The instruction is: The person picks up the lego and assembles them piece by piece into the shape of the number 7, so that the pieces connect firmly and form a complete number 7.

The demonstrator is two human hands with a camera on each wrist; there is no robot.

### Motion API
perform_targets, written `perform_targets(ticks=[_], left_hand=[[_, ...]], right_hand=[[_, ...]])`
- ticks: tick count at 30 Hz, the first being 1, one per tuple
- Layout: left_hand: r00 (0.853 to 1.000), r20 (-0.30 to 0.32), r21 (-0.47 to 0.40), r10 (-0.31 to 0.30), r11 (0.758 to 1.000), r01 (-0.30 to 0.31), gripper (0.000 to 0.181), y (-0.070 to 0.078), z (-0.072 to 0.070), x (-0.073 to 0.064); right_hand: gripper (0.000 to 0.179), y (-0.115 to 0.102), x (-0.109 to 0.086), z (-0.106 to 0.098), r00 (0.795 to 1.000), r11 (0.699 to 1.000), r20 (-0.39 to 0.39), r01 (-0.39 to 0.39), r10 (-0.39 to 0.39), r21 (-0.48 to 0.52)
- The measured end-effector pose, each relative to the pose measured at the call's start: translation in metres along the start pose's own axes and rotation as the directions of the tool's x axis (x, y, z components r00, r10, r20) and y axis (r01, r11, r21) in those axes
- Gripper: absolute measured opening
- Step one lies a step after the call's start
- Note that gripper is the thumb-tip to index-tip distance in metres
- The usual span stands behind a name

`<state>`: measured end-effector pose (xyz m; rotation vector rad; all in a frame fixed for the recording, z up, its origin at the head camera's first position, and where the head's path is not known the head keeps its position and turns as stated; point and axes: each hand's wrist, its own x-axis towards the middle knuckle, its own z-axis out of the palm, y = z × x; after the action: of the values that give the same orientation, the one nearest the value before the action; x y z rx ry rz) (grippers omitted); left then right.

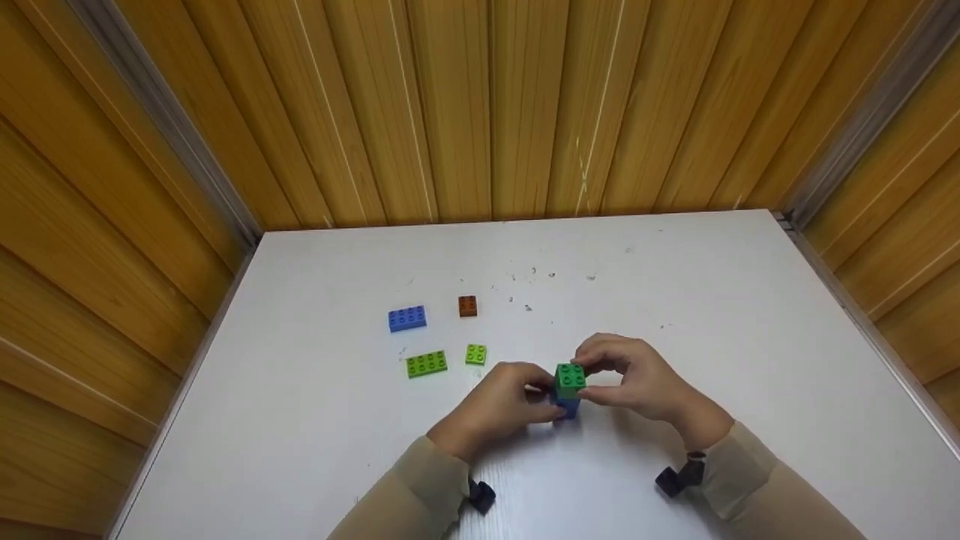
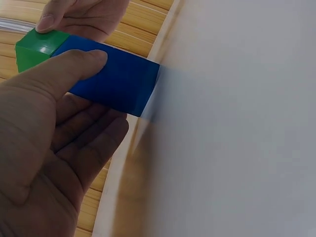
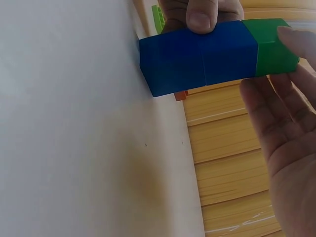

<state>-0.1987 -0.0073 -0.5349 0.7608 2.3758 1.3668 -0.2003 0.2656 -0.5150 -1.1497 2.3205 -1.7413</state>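
Note:
An upright stack of toy building bricks stands on the white table: two blue bricks [image 3: 173, 61] with a green brick [image 1: 570, 380] on top. My left hand [image 1: 506, 397] grips the blue part from the left, its thumb across the near side in the left wrist view. From the right, my right hand [image 1: 637, 379] pinches the green brick between thumb and fingers. In the right wrist view the green brick sits flush against the upper blue brick [image 3: 229, 49].
Left of the hands on the table [image 1: 300, 420] lie a blue brick [image 1: 407, 319], a brown brick [image 1: 468, 306], a long lime-green brick [image 1: 427, 364] and a small lime-green brick [image 1: 475, 355]. Wood-look panels [image 1: 487, 112] enclose the back and sides.

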Motion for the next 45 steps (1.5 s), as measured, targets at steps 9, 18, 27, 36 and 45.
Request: perform_targets(ticks=[9,18,27,36,45], left_hand=[[0.948,-0.15,-0.087,0.281,0.951,-0.296,0.032,0.011,-0.005,0.0],[0.959,-0.18,-0.16,0.218,0.956,-0.248,0.028,0.019,-0.003,-0.005],[0.971,-0.178,-0.202,0.158,0.96,-0.193,0.026,0.022,-0.001,-0.006],[0.972,-0.18,-0.159,0.151,0.971,-0.18,0.028,0.026,-0.004,-0.008],[0.974,-0.17,-0.129,0.147,0.977,-0.17,0.028,0.028,-0.006,-0.009]], right_hand=[[0.038,0.001,0.002,0.0,0.999,0.999,0.002,0.037,-0.037,0.019],[0.038,0.004,0.001,0.001,0.999,0.999,0.013,0.039,-0.039,0.011],[0.039,0.004,0.0,0.001,1.0,0.999,0.003,0.032,-0.031,-0.011],[0.037,0.002,0.002,0.001,0.999,0.999,0.009,0.036,-0.036,0.009],[0.039,0.005,0.001,0.002,0.999,0.999,0.003,0.037,-0.037,0.005]])
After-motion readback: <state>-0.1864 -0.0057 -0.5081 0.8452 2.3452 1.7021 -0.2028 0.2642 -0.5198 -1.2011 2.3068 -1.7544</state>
